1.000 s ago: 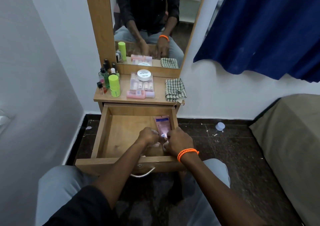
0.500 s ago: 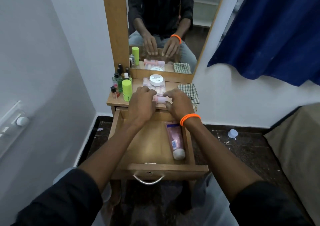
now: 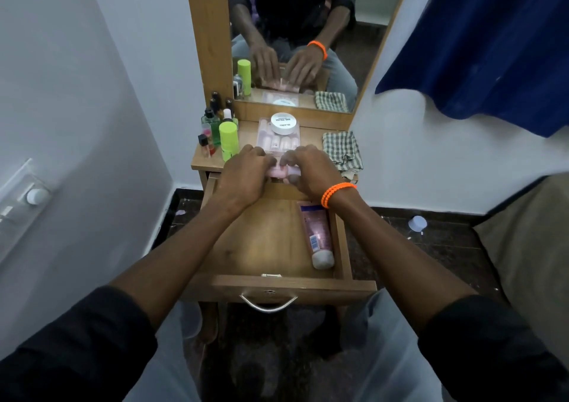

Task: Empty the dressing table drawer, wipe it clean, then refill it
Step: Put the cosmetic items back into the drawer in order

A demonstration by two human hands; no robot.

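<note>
The wooden drawer point(image 3: 271, 287) stands pulled out, with one pink tube point(image 3: 317, 232) lying along its right side. At the front edge of the dressing table top point(image 3: 311, 143), my left hand point(image 3: 243, 176) and my right hand point(image 3: 311, 170), which wears an orange bracelet, both grip a pink bottle point(image 3: 281, 172) lying on its side. Behind them lies a clear pack of small bottles point(image 3: 278, 141) with a white round jar point(image 3: 283, 123) on top. A checked cloth point(image 3: 341, 150) lies folded at the right of the top.
A green bottle point(image 3: 229, 141) and several small bottles point(image 3: 212, 124) crowd the top's left side. A mirror point(image 3: 308, 32) rises behind. White walls close in on the left; a blue curtain point(image 3: 486, 41) and a bed point(image 3: 529, 241) are on the right. A small white cap point(image 3: 417, 223) lies on the floor.
Both hands left the pink tube in the drawer, rose to the table top and closed on the pink bottle at its front edge. The view moved closer.
</note>
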